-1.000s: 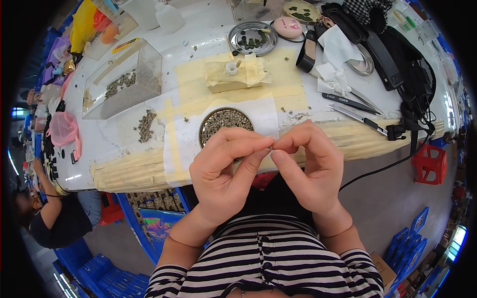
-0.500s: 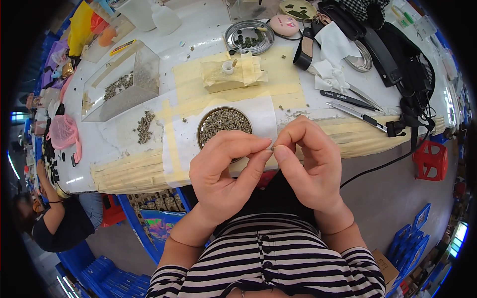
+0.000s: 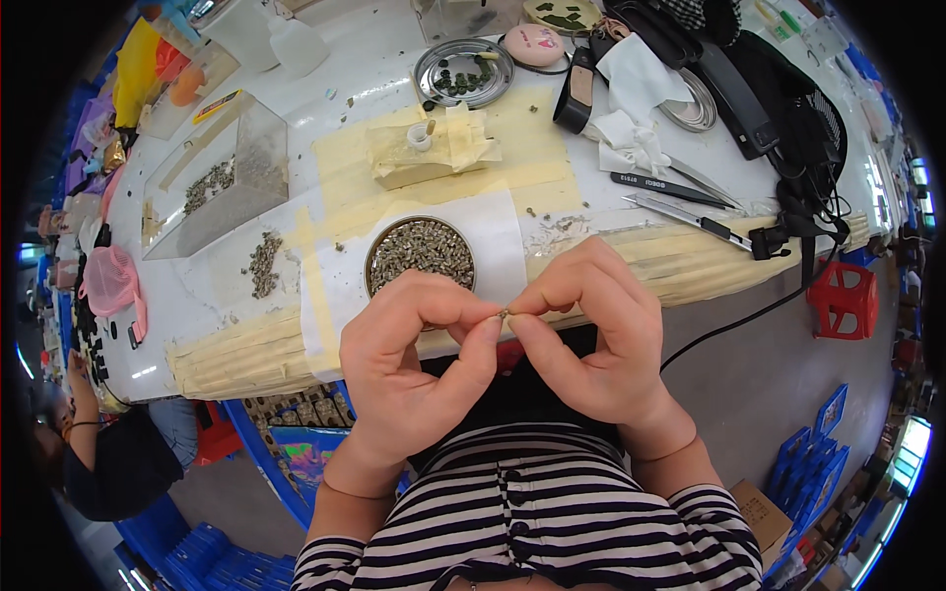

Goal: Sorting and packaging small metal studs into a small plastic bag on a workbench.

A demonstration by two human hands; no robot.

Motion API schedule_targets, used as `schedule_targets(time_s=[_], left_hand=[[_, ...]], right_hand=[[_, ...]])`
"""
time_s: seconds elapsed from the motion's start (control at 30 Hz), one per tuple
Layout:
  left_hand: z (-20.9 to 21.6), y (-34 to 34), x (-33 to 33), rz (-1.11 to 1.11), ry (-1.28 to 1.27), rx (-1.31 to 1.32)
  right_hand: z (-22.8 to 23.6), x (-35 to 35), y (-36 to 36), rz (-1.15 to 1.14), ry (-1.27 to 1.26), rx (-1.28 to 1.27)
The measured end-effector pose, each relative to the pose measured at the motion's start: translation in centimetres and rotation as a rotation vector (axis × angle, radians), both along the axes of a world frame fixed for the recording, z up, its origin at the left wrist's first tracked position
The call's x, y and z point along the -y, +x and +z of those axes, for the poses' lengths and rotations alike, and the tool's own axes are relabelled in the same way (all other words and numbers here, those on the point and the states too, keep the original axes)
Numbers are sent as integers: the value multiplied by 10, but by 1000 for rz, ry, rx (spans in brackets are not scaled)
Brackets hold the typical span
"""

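Observation:
Between the fingertips of both hands, just in front of the table's near edge, is a tiny metallic piece (image 3: 505, 313). My left hand (image 3: 419, 345) pinches it from the left, thumb against index finger. From the right, my right hand (image 3: 596, 335) pinches it the same way. Its exact kind is too small to make out. Directly beyond my left hand lies a round tin (image 3: 371, 258) filled with many small metallic pieces, resting on a white sheet (image 3: 498, 222). The fingers of my left hand cover part of the tin's near rim.
Beyond the tin sits a taped block (image 3: 434, 163) with a small white cup. A clear box (image 3: 217, 177) and a loose pile of pieces (image 3: 263, 266) lie left. To the right are black tweezers (image 3: 670, 187) and a craft knife (image 3: 690, 221). A person (image 3: 118, 453) sits at far left.
The view has shifted, so the table things appear a little further left. Both hands are still pinching the tiny piece, fingertips together.

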State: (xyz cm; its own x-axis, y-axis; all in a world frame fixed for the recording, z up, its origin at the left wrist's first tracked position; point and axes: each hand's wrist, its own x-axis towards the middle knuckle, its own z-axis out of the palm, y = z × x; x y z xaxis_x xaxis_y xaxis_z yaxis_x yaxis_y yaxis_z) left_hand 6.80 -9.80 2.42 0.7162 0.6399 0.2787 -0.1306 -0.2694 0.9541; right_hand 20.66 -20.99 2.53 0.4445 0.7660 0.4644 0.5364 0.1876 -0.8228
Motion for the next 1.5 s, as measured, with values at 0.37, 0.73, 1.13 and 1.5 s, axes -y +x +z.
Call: schedule_targets(time_s=[0.37, 0.73, 1.13, 1.5], left_hand=[[28, -14, -45, -148, -463, -2], [36, 12, -86, -387, -586, -248], [24, 7, -82, -354, -636, -252], [23, 6, -76, -276, -608, -184]], right_hand=[[6, 59, 88, -489, -366, 591], [19, 53, 90, -238, -557, 188], [61, -26, 49, 104, -187, 446], [38, -63, 55, -18, -147, 1021]])
